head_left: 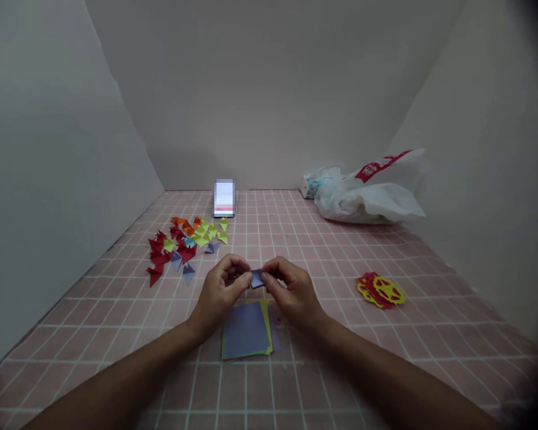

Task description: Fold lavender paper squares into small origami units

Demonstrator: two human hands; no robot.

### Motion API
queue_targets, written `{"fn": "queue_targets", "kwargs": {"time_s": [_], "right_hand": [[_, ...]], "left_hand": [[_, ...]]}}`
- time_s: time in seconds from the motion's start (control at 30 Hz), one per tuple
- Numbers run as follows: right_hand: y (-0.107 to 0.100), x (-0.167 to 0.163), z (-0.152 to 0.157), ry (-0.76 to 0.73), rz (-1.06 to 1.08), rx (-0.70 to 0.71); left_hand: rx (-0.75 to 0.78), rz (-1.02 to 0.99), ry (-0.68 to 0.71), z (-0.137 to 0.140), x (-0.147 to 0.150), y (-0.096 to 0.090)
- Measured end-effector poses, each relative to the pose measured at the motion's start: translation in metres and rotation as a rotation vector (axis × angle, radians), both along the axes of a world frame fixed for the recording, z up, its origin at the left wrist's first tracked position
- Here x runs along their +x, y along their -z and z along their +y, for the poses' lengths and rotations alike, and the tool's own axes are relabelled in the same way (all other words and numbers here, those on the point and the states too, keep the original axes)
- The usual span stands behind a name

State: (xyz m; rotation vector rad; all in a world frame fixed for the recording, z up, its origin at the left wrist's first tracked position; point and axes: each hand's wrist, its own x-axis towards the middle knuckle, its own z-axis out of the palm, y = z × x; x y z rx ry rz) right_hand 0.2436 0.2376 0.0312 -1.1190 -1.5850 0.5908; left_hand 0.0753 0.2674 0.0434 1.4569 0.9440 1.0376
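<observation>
Between my two hands is a small folded piece of blue-violet paper (pixel 257 279). My left hand (pixel 222 291) pinches its left side between thumb and fingers. On the other side, my right hand (pixel 295 292) grips the paper the same way. Part of the paper is hidden behind the fingertips. Just below, on the table, lies a stack of square paper sheets (pixel 246 331), with a blue-violet sheet on top and yellow and green edges showing.
Several small folded paper figures (pixel 188 254) in red, orange, yellow and blue lie at the left. Behind them a lit phone (pixel 224 198) stands upright. A white plastic bag (pixel 363 200) sits at the back right, and red and yellow cut-out discs (pixel 389 291) lie at the right.
</observation>
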Motion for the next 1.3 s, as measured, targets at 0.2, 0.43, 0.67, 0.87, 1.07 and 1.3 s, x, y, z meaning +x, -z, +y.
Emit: {"fn": "queue_targets", "kwargs": {"time_s": [0.2, 0.43, 0.67, 0.87, 1.07, 1.3], "right_hand": [[0.0017, -0.0011, 0.0001, 0.009, -0.032, 0.037], [-0.0004, -0.0042, -0.0017, -0.094, 0.054, -0.063], [0.0013, -0.0035, -0.0007, -0.156, 0.238, -0.152], [-0.0001, -0.002, -0.0012, -0.216, 0.283, -0.179], [-0.003, 0.0018, -0.0013, -0.175, 0.038, 0.052], [0.0007, 0.0014, -0.0011, -0.101, -0.116, 0.237]], "left_hand": [[-0.157, 0.014, 0.025, -0.0051, 0.0034, -0.0009], [-0.045, 0.065, -0.029, -0.0072, 0.0027, -0.0012], [-0.124, -0.037, -0.001, -0.0057, 0.0024, 0.0004], [-0.128, -0.078, -0.008, -0.0054, 0.0019, 0.0019], [-0.177, -0.119, -0.004, -0.0057, 0.0037, -0.001], [-0.245, -0.155, 0.089, -0.0021, 0.0036, 0.0042]]}}
